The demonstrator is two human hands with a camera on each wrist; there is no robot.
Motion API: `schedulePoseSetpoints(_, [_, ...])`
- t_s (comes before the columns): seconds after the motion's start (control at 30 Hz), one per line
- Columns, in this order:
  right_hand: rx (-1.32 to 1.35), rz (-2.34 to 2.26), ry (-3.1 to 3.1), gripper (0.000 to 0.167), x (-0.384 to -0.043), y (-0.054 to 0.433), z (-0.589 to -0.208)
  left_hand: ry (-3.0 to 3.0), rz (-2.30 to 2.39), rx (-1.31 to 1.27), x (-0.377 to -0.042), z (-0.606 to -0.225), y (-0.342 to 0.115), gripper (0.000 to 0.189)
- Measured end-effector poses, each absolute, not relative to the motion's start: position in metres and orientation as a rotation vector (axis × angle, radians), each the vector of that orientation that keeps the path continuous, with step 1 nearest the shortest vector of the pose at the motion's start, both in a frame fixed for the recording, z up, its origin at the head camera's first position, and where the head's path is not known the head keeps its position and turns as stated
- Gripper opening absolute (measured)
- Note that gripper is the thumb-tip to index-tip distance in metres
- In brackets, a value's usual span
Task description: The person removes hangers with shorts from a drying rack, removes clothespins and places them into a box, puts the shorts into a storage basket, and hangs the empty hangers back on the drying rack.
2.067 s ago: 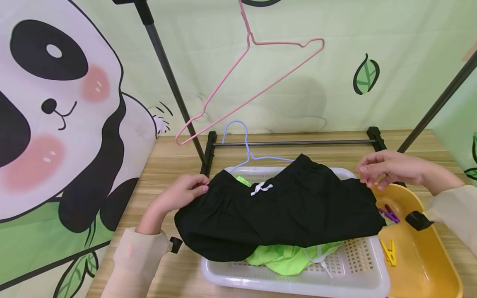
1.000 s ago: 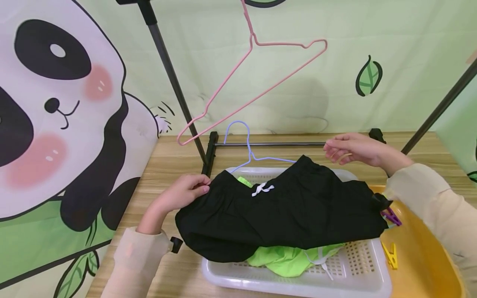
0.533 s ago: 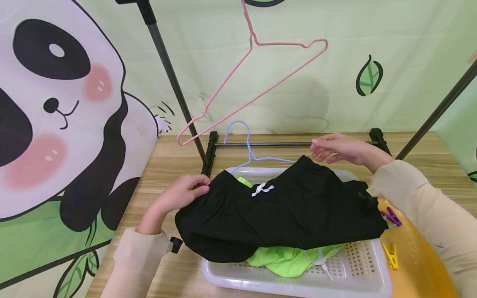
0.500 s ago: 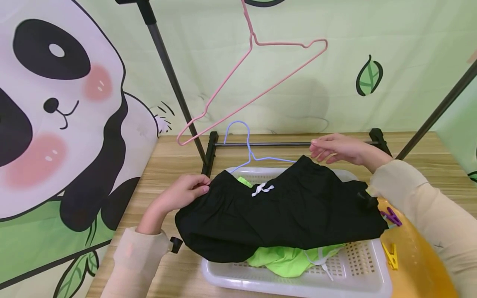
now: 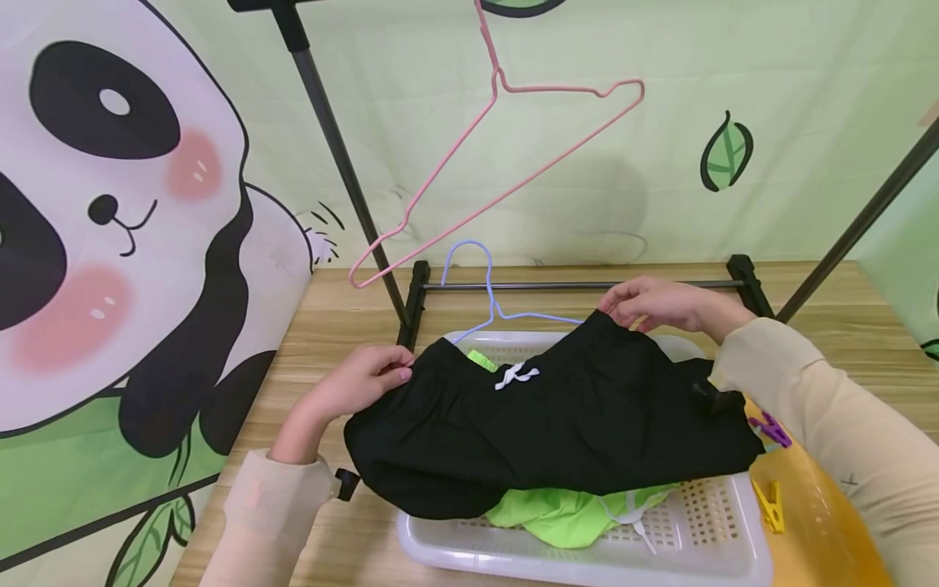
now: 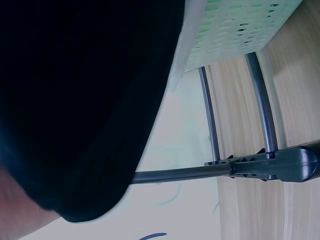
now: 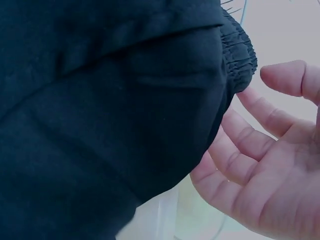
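Observation:
Black shorts (image 5: 557, 424) with a white drawstring bow (image 5: 517, 375) hang spread above a white basket (image 5: 513, 558). My left hand (image 5: 363, 377) pinches the left end of their waistband. At the right end of the waistband is my right hand (image 5: 653, 306). In the right wrist view, the fingers (image 7: 250, 142) lie behind the gathered waistband (image 7: 239, 52), while the thumb (image 7: 290, 77) stands apart from the cloth. A blue hanger (image 5: 490, 285) rises from behind the waistband; its lower part is hidden by the shorts.
Bright green clothing (image 5: 565, 518) lies in the basket. To the right, an orange tub (image 5: 822, 522) holds a purple clothespin (image 5: 772, 429) and a yellow clothespin (image 5: 770, 504). A pink hanger (image 5: 506, 196) hangs in front of the backdrop, beside the black rack's post (image 5: 333, 147).
My right hand has moved left from beside the shorts' right leg to the right end of the waistband, coming down onto it. The left hand and shorts have stayed nearly still.

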State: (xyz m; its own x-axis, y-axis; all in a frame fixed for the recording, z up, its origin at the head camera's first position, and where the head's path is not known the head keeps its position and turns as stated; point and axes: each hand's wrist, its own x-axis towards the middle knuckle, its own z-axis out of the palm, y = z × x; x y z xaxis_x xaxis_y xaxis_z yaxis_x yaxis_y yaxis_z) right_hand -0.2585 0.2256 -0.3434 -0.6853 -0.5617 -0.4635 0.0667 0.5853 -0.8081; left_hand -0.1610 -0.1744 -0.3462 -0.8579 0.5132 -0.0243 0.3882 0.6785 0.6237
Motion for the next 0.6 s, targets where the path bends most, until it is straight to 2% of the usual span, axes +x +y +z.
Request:
schedulePoseSetpoints(0.33, [-0.384, -1.076, 2.04, 0.047, -0.2586, 0.2214, -0.3442, 2.682, 0.917, 0.711, -0.1595, -0.3436, -0.173, 0.007])
schedulePoseSetpoints(0.6, [-0.416, -1.053, 2.004, 0.034, -0.255, 0.2209, -0.338, 2.618, 0.911, 0.696, -0.1621, -0.344, -0.1731, 0.006])
